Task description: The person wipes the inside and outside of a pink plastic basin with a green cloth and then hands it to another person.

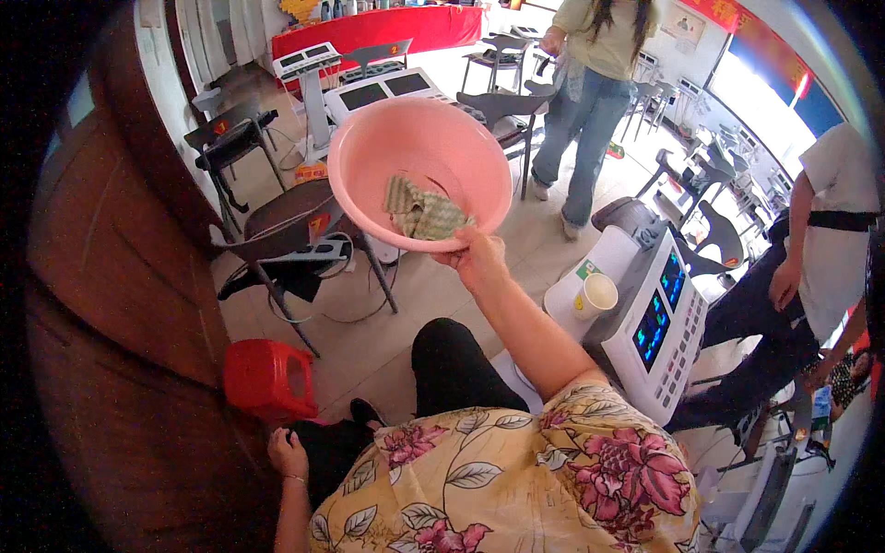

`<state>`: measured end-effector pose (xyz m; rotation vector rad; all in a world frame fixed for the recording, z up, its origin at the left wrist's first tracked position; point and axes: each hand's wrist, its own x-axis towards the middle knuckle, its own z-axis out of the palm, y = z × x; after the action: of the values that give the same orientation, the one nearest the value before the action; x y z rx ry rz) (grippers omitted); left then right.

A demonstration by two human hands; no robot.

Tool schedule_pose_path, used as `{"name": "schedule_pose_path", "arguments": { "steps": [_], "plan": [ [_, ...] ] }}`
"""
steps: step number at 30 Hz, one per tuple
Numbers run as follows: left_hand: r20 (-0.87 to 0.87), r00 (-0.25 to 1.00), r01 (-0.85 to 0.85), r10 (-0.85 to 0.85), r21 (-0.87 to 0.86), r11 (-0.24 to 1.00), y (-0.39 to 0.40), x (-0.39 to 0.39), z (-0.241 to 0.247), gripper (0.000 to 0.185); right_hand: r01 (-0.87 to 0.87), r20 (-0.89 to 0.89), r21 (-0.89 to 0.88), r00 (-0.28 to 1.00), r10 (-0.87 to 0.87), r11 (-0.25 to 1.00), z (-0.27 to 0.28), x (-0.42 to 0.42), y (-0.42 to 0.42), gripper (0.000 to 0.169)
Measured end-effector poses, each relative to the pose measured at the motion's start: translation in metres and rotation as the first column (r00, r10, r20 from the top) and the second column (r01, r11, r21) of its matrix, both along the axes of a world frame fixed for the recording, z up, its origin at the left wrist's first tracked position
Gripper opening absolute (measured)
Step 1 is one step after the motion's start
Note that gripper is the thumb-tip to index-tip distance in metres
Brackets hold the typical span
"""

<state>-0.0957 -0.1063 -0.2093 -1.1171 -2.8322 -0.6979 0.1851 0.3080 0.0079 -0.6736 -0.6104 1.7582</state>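
Observation:
My right hand [476, 261] grips the near rim of a pink plastic basin [359, 155], which is tilted so that its inside faces me. A crumpled green striped cloth [432, 213] lies low inside it, close to my fingers. Down by my black trouser leg hangs my left hand [287, 453], its fingers curled; whether it holds anything cannot be made out. Just beyond that hand is a red plastic stool [266, 380].
Right of my arm, a white electronic console [657, 332] with lit displays stands beside a paper cup [595, 296]. A dark chair [294, 228] and cables are at left, near a brown wooden surface [131, 276]. One person [588, 104] stands ahead, another [830, 186] at right.

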Motion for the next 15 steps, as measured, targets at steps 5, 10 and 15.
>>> {"name": "schedule_pose_path", "arguments": {
  "steps": [5, 10, 15],
  "plan": [
    [0.071, 0.997, -0.011, 0.009, 0.027, 1.000, -0.009, -0.005, -0.006, 0.018, -0.069, 0.045, -0.035, 0.996, 0.071, 0.997, -0.005, -0.001, -0.005, 0.037],
    [0.056, 0.997, -0.055, 0.059, -0.061, 0.997, -0.001, 0.004, 0.006, 0.019, -0.081, 0.010, 0.001, 0.997, 0.081, 0.997, -0.007, 0.000, -0.006, 0.036],
    [0.056, 0.997, -0.045, 0.046, -0.018, 0.999, -0.002, 0.005, 0.007, 0.020, -0.082, -0.087, 0.026, 0.993, 0.084, 0.996, -0.005, 0.000, -0.002, 0.035]
  ]
}}
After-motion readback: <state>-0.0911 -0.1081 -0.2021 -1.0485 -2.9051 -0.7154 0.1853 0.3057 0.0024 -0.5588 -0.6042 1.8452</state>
